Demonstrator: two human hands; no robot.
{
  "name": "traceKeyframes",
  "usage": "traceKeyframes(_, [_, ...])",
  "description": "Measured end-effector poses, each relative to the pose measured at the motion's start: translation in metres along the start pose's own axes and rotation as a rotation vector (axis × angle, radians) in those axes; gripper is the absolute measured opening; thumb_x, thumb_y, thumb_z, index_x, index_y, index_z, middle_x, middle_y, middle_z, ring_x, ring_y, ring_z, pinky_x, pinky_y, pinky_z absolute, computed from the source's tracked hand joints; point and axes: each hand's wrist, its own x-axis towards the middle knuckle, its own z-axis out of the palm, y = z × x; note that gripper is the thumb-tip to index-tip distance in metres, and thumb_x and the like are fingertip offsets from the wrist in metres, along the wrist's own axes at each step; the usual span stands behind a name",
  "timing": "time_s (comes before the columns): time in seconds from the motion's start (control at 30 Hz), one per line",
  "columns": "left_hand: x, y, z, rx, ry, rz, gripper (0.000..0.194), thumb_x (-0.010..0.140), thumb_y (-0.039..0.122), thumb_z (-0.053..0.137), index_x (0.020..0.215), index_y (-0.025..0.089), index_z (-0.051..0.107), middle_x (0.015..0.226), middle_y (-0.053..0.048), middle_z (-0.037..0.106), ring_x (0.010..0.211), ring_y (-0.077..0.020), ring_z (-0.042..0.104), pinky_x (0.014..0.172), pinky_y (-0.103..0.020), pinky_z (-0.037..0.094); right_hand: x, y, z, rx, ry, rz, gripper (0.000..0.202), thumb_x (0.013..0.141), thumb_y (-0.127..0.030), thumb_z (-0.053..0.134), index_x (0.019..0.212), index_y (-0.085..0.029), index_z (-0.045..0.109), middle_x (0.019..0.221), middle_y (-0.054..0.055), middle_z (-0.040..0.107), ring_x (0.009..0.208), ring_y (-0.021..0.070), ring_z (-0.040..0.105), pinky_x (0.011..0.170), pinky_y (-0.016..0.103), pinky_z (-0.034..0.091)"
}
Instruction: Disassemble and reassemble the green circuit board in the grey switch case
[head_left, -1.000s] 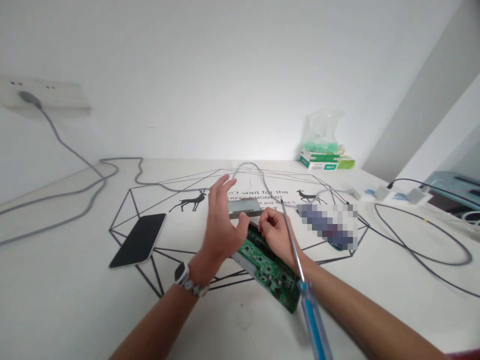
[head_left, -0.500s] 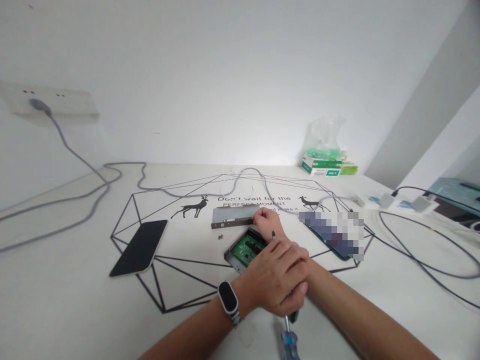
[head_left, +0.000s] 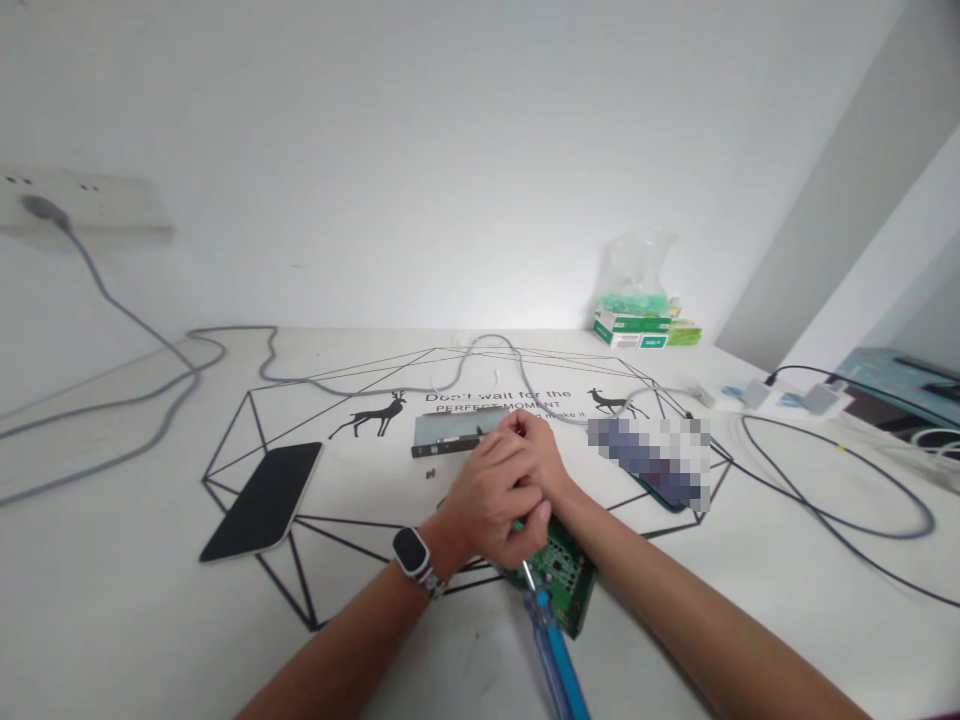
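Closed around the screwdriver (head_left: 553, 640) is my left hand (head_left: 495, 495), with a watch on its wrist. The blue handle points toward me, and a dark tip sticks out beyond the hand. My right hand (head_left: 538, 445) is just behind and partly covered by the left, its fingers bent together at the right end of a grey metal cover (head_left: 448, 438); what they hold is hidden. Beneath my hands lies a green circuit board (head_left: 562, 575) in a metal tray, its upper part hidden. Small screws (head_left: 430, 474) lie left of the hands.
A dark tablet-like slab (head_left: 264, 500) lies at the left, and a blurred phone (head_left: 652, 465) at the right. Green-and-white boxes (head_left: 637, 330) with a plastic bag stand at the back. A grey cable (head_left: 360, 390) crosses behind; plugs and a power strip (head_left: 731, 398) sit at the right.
Both hands have shifted left in view, the left one also upward with the screwdriver. More of the board's near part and of the blue handle now shows; its far part is covered.
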Motion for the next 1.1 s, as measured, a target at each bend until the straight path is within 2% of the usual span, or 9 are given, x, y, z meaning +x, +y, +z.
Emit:
traceKeyframes(0.1, [-0.008,-0.019,-0.012,0.031,0.050,-0.122,0.029,0.085,0.023,0.046,0.056,0.021,0.045,0.069,-0.005,0.053,0.070,-0.0202,0.044,0.068,-0.039,0.036,-0.012,-0.017,-0.008,-0.089,-0.027,-0.009,0.004,0.079,-0.021,0.055,0.083,-0.022,0.055,0.072,-0.003,0.060,0.064,0.0150,0.054,0.061,0.027,0.042])
traceKeyframes(0.2, [-0.016,-0.029,-0.015,-0.022,0.143,-0.370,0.038,0.094,0.025,0.037,0.056,0.020,0.042,0.071,-0.005,0.052,0.070,-0.0189,0.047,0.069,-0.038,0.037,-0.026,-0.035,-0.013,-0.118,-0.089,-0.135,0.018,0.079,-0.017,0.056,0.095,-0.023,0.054,0.084,-0.002,0.063,0.062,0.0134,0.054,0.060,0.027,0.041])
traceKeyframes(0.3, [-0.019,-0.028,-0.012,-0.139,0.193,-0.594,0.045,0.100,0.028,0.032,0.056,0.020,0.041,0.073,-0.004,0.051,0.071,-0.0173,0.051,0.066,-0.034,0.038,-0.037,-0.046,-0.016,-0.010,-0.172,-0.197,0.024,0.080,-0.020,0.061,0.101,-0.025,0.049,0.085,-0.003,0.060,0.058,0.0119,0.050,0.054,0.025,0.038])
traceKeyframes(0.4, [-0.017,-0.024,-0.007,-0.234,0.222,-0.750,0.043,0.101,0.032,0.032,0.061,0.021,0.042,0.069,-0.002,0.048,0.066,-0.0160,0.048,0.062,-0.031,0.037,-0.043,-0.050,-0.015,0.089,-0.225,-0.237,0.017,0.084,-0.023,0.061,0.099,-0.026,0.053,0.074,-0.004,0.055,0.056,0.0126,0.048,0.052,0.025,0.037])
traceKeyframes(0.57, [-0.015,-0.021,0.000,-0.381,0.341,-0.955,0.044,0.103,0.042,0.031,0.063,0.022,0.036,0.061,0.001,0.042,0.059,-0.0149,0.041,0.056,-0.029,0.036,-0.046,-0.052,-0.013,0.094,-0.230,-0.379,0.025,0.083,-0.021,0.063,0.108,-0.026,0.062,0.090,0.002,0.068,0.078,0.0189,0.064,0.072,0.032,0.050])
traceKeyframes(0.7, [-0.010,-0.017,0.000,-0.512,0.364,-0.983,0.050,0.103,0.047,0.031,0.061,0.022,0.035,0.059,0.002,0.042,0.058,-0.0134,0.041,0.056,-0.028,0.037,-0.047,-0.054,-0.010,0.066,-0.157,-0.427,0.009,0.092,-0.028,0.059,0.096,-0.025,0.066,0.095,0.005,0.070,0.089,0.0214,0.066,0.083,0.036,0.052])
traceKeyframes(0.83, [-0.005,-0.015,-0.005,-0.544,0.269,-0.917,0.044,0.103,0.042,0.036,0.066,0.020,0.046,0.062,0.002,0.048,0.060,-0.0132,0.046,0.059,-0.027,0.040,-0.044,-0.051,-0.014,-0.042,-0.034,-0.376,0.019,0.096,-0.035,0.056,0.083,-0.023,0.064,0.082,0.005,0.069,0.075,0.0202,0.064,0.071,0.034,0.050])
traceKeyframes(0.97, [-0.005,-0.019,-0.007,-0.578,0.135,-0.768,0.025,0.098,0.035,0.049,0.085,0.017,0.059,0.080,-0.002,0.064,0.077,-0.0160,0.060,0.073,-0.027,0.049,-0.035,-0.049,-0.024,-0.077,0.111,-0.269,0.025,0.098,-0.041,0.051,0.086,-0.021,0.059,0.069,0.002,0.064,0.060,0.0170,0.059,0.058,0.030,0.044])
traceKeyframes(1.1, [-0.010,-0.028,-0.006,-0.642,0.022,-0.694,0.018,0.094,0.029,0.057,0.101,0.015,0.065,0.098,-0.009,0.072,0.093,-0.0205,0.068,0.090,-0.033,0.054,-0.017,-0.050,-0.030,-0.098,0.099,-0.230,0.026,0.099,-0.045,0.048,0.087,-0.022,0.054,0.062,-0.001,0.058,0.055,0.0158,0.055,0.054,0.028,0.038])
